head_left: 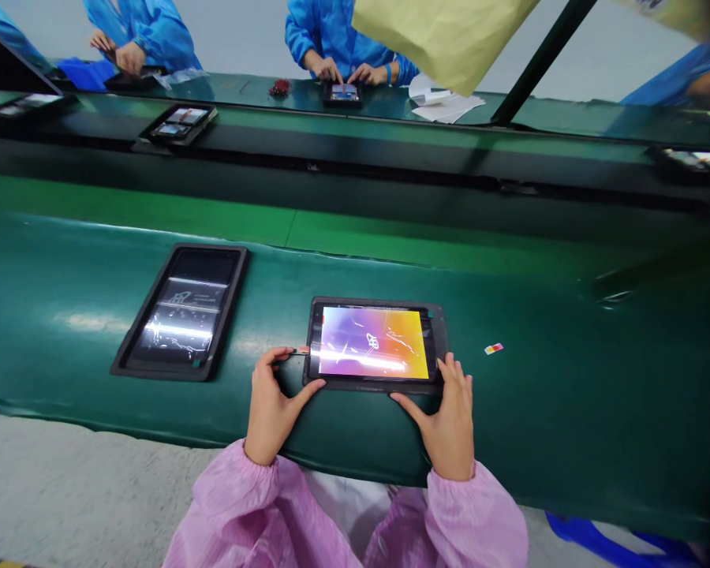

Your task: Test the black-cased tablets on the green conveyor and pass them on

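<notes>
A tablet (372, 342) with a lit purple-to-yellow screen lies sideways in a black tray (379, 387) on the green table. My left hand (275, 406) is at the tray's left end, its thumb on the lower left corner. Its fingers hold a thin dark stick (299, 353) against the tablet's left edge; its exact kind is too small to tell. Around the right end of the tray, my right hand (450, 422) has its thumb at the near edge and its fingers along the side, steadying it.
Left of my hands, a second tablet (186, 308) with a dark screen lies in its own black tray. A small coloured sticker (493, 349) is on the mat at right. Across a green gap, people in blue sleeves (346, 35) work at another bench (242, 99).
</notes>
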`<move>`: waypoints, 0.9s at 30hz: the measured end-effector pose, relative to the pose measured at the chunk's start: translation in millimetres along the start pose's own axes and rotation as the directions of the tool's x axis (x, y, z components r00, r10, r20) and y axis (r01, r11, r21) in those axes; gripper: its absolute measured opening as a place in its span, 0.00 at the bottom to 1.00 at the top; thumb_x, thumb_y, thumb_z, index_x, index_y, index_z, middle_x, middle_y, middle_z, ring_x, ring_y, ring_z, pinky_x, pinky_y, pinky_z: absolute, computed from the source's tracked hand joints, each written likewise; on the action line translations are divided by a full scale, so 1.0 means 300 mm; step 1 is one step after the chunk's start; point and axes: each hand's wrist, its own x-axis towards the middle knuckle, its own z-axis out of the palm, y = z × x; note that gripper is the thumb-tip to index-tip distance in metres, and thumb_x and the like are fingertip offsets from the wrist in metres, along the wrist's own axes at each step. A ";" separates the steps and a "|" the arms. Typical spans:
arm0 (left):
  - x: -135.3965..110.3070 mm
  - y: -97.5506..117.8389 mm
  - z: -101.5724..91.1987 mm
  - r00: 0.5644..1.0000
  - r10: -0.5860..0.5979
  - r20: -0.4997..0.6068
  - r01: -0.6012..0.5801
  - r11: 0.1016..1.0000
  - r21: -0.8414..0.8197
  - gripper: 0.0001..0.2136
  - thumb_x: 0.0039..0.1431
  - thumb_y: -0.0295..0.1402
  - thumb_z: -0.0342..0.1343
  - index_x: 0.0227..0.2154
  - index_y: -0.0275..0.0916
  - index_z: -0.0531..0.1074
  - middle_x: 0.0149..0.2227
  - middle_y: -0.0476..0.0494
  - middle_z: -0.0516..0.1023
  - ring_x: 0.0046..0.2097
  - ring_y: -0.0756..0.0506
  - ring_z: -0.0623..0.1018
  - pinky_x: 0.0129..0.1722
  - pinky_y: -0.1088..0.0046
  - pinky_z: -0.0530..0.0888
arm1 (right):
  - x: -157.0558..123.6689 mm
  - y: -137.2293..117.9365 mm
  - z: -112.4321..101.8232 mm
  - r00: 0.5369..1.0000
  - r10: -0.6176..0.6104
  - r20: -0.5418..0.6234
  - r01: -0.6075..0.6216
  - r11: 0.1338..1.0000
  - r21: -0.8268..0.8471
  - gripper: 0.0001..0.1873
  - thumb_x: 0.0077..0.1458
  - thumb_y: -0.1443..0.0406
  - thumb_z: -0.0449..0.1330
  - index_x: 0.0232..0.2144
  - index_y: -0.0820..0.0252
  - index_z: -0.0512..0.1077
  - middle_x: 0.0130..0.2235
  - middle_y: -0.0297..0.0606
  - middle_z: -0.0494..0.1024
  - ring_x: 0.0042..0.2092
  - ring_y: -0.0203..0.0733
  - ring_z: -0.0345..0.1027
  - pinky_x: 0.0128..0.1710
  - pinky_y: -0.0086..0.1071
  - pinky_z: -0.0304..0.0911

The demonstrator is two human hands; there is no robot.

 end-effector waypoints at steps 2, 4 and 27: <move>0.000 -0.004 0.001 1.000 -0.002 -0.003 0.002 1.000 0.001 0.32 0.45 0.46 0.66 0.51 0.41 0.60 0.48 0.39 0.70 0.49 0.39 0.73 0.49 0.55 0.72 | -0.003 -0.034 -0.016 1.000 0.025 -0.008 -0.025 0.997 -0.066 0.50 0.46 0.38 0.56 0.61 0.64 0.56 0.63 0.60 0.59 0.64 0.65 0.51 0.60 0.67 0.42; 0.001 -0.008 0.002 1.000 -0.003 -0.006 0.003 1.000 0.001 0.32 0.45 0.47 0.66 0.50 0.41 0.60 0.48 0.39 0.70 0.49 0.39 0.73 0.48 0.54 0.72 | 0.005 -0.096 -0.025 0.999 0.015 -0.039 -0.019 0.994 -0.105 0.51 0.47 0.37 0.54 0.63 0.64 0.54 0.64 0.59 0.57 0.65 0.65 0.49 0.60 0.68 0.39; 0.001 -0.017 0.002 1.000 0.016 0.000 -0.016 1.000 -0.016 0.33 0.45 0.47 0.66 0.51 0.41 0.60 0.48 0.38 0.70 0.47 0.38 0.74 0.49 0.53 0.71 | 0.035 -0.393 0.032 0.871 -0.249 0.423 0.318 0.943 -0.099 0.42 0.58 0.42 0.44 0.63 0.65 0.57 0.65 0.50 0.58 0.65 0.59 0.51 0.63 0.66 0.31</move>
